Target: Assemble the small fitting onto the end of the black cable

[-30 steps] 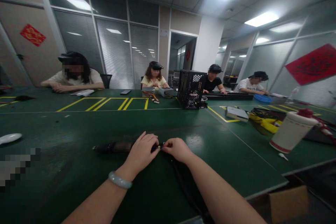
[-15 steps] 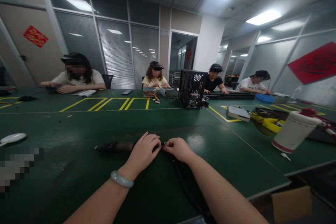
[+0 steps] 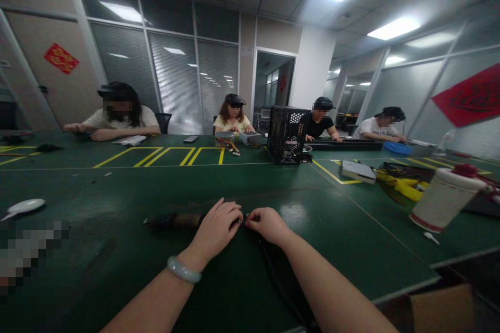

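Observation:
A dark cylindrical tool (image 3: 183, 220) with a brownish middle lies on the green table, its narrow tip pointing left. My left hand (image 3: 221, 223), with a pale bangle at the wrist, lies over its right end, thumb and fingers closed on it. My right hand (image 3: 269, 223) faces it in a pinch, fingertips almost touching the left ones. Small shiny bits show between the fingertips, too small to name. A black cord (image 3: 273, 270) comes out from under my right hand and runs down toward the table's near side. The joint between tool and cord is hidden by my fingers.
A black computer case (image 3: 288, 135) stands ahead. Rightward are a grey box (image 3: 357, 170), a yellow tray (image 3: 406, 187) and a white cup (image 3: 447, 200). A white spoon (image 3: 26, 206) lies at left. Several people sit along the far side.
The whole view has shifted slightly right and down. My hands keep the same pinched hold, with the fingertips a little closer together.

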The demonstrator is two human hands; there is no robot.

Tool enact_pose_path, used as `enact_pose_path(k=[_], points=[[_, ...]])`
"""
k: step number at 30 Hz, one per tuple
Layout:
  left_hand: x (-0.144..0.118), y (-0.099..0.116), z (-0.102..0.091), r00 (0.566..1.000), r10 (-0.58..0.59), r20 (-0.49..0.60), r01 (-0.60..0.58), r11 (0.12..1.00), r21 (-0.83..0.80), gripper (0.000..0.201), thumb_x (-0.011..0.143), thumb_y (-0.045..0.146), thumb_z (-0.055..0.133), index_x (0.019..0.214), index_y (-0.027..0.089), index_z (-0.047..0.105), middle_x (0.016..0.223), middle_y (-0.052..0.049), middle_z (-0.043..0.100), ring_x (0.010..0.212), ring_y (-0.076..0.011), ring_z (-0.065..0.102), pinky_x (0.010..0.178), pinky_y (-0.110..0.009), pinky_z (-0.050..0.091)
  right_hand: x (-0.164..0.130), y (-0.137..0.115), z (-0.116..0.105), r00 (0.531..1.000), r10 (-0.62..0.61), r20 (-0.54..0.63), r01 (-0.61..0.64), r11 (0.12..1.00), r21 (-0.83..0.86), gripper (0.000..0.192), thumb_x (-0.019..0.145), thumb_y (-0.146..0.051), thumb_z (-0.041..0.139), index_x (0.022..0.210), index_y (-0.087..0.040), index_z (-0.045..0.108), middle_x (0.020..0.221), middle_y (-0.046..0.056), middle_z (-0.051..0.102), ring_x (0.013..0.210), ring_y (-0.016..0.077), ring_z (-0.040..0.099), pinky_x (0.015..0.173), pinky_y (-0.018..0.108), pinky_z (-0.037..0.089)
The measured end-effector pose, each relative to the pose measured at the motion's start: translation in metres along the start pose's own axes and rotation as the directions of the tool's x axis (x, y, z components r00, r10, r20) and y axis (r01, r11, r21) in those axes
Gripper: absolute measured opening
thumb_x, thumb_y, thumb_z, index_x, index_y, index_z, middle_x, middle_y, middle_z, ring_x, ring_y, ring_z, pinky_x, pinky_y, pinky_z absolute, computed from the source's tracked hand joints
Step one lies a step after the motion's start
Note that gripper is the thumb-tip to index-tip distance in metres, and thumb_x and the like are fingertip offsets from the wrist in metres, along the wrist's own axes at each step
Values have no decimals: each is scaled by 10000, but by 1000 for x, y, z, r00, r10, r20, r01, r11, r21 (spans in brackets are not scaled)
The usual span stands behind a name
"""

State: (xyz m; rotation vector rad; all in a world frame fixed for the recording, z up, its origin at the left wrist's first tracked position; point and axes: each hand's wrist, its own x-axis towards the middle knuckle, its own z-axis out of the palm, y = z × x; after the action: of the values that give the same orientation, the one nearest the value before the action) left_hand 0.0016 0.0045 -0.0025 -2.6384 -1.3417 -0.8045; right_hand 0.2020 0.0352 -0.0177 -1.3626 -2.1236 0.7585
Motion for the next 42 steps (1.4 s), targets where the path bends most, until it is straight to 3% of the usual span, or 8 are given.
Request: enact_pose_path(k=[5,18,22,26,31,42], points=[[0,-2,2,998,-44,-35,44,999,4,111,841,272,570,943,234,591,1157,-26,619,1157,-215,527,1131,-508,241,0,0,-1,1000,14,5,-14,1000,-13,181,781,-367,643,847,-220,724,797,2,709,711,139,617,602,211,401],[-1,-1,0,998,-59,2,59,998,-10,92,855,269,566,938,244,598,1150,-7,612,1148,-201,521,1115,-489,260,0,-1,-3,1000,-12,14,12,1000,-11,172,795,-367,637,845,-228,725,817,-5,710,725,135,619,643,218,414],[-1,0,0,996,-78,39,79,996,-28,92,872,292,538,928,250,598,1054,4,637,1023,-191,573,1047,-448,344,-1,-3,-2,1000,-28,14,28,999,-16,154,800,-352,634,832,-230,723,820,-12,709,731,130,620,641,217,408],[0,3,-3,990,-114,81,117,992,-41,112,878,310,521,938,256,599,971,6,642,913,-187,590,864,-357,443,-2,-6,0,1000,-27,-5,27,999,-47,157,812,-354,620,832,-234,719,822,-14,706,731,129,615,644,219,402],[3,7,-6,984,-133,116,134,991,0,113,873,283,518,931,234,601,968,-19,641,905,-192,575,810,-330,421,-2,-11,1,999,-39,-34,36,994,-101,148,813,-323,614,843,-224,720,824,-5,703,745,128,609,663,221,393],[5,7,-4,977,-172,125,176,984,-22,111,868,290,514,894,232,604,941,-20,640,879,-197,573,788,-335,406,-4,-11,-3,997,72,15,-71,997,-44,218,774,-399,650,884,-225,724,839,10,712,731,138,619,591,217,384]])
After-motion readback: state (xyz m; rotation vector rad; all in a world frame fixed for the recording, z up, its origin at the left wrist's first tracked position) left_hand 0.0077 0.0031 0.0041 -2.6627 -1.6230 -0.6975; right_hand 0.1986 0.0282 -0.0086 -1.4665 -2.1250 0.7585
